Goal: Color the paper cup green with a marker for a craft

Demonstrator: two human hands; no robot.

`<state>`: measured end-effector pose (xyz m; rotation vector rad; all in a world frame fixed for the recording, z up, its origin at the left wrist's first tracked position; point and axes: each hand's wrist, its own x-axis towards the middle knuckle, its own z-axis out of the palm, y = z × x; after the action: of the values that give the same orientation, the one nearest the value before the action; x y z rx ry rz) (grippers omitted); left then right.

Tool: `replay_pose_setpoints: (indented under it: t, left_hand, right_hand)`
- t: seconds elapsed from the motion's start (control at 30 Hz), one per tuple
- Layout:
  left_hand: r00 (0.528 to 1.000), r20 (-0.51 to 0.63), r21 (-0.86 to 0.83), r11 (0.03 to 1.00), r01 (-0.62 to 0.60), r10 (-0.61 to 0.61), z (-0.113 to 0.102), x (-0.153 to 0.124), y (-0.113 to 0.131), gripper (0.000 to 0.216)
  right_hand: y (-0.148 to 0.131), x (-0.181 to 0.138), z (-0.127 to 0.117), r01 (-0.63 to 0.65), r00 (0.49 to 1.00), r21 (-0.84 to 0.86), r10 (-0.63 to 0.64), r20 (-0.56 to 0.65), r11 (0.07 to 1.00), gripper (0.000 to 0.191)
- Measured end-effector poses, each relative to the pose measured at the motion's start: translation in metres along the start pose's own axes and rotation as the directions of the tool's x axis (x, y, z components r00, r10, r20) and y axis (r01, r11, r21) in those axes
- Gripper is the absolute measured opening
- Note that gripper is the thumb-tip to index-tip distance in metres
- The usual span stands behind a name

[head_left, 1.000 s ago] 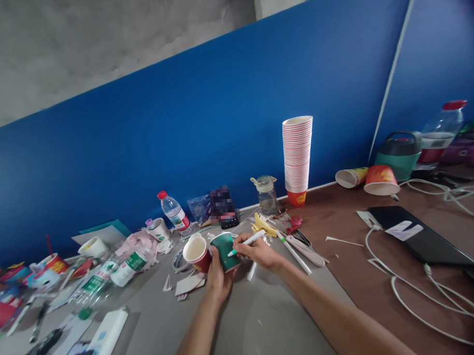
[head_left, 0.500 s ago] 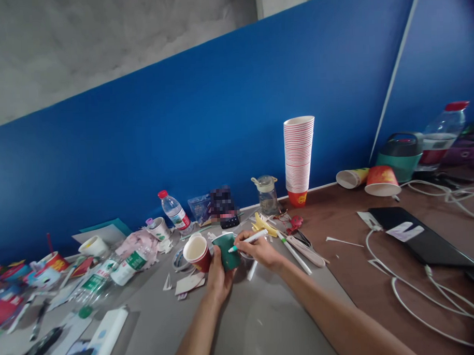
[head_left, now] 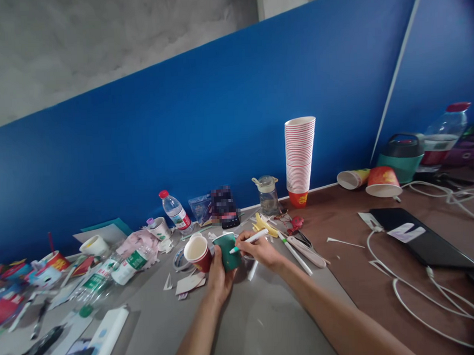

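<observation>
My left hand (head_left: 219,277) is wrapped round a green paper cup (head_left: 226,252), holding it on its side just above the grey table (head_left: 261,321). My right hand (head_left: 262,249) pinches a white marker with a green tip (head_left: 247,241), and the tip touches the green cup's wall. A red paper cup (head_left: 197,253) stands upright right beside the green one, to its left.
A tall stack of red-and-white cups (head_left: 299,160) stands by the blue wall. A water bottle (head_left: 175,212), a small jar (head_left: 268,195), scissors (head_left: 305,249) and paper scraps lie behind my hands. A dark laptop (head_left: 421,237) and white cables (head_left: 420,290) are on the right.
The hands, cup and marker stay nearly where they were; the marker tip has shifted slightly on the green cup. The view has drifted a little.
</observation>
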<state>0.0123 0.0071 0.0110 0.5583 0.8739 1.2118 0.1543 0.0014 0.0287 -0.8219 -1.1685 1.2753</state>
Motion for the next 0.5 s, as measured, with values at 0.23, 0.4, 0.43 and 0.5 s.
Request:
replay_pose_setpoints:
  t: [0.23, 0.4, 0.43, 0.5]
  left_hand:
    - [1.000, 0.008, -0.008, 1.000, 0.000, 0.000, 0.0015, -0.0015, 0.0001, 0.037]
    - [0.999, -0.040, 0.024, 1.000, -0.002, 0.003, 0.0035, -0.0034, 0.0013, 0.036]
    - [0.999, -0.045, 0.029, 1.000, 0.002, -0.001, 0.0033, -0.0031, 0.0012, 0.037]
    - [0.999, -0.038, 0.027, 1.000, 0.001, 0.000, 0.0025, -0.0021, 0.0008, 0.037]
  right_hand:
    - [0.0010, 0.0010, 0.0006, -0.014, 0.999, 0.040, 0.015, -0.038, 0.999, 0.030]
    - [-0.0018, 0.0007, 0.0008, -0.018, 0.997, 0.089, 0.024, -0.073, 0.996, 0.031]
    - [-0.0024, 0.0004, 0.0009, -0.025, 0.998, 0.086, 0.030, -0.059, 0.996, 0.031]
    - [-0.0031, -0.0001, 0.0013, -0.053, 0.999, 0.073, 0.054, -0.002, 0.996, 0.032]
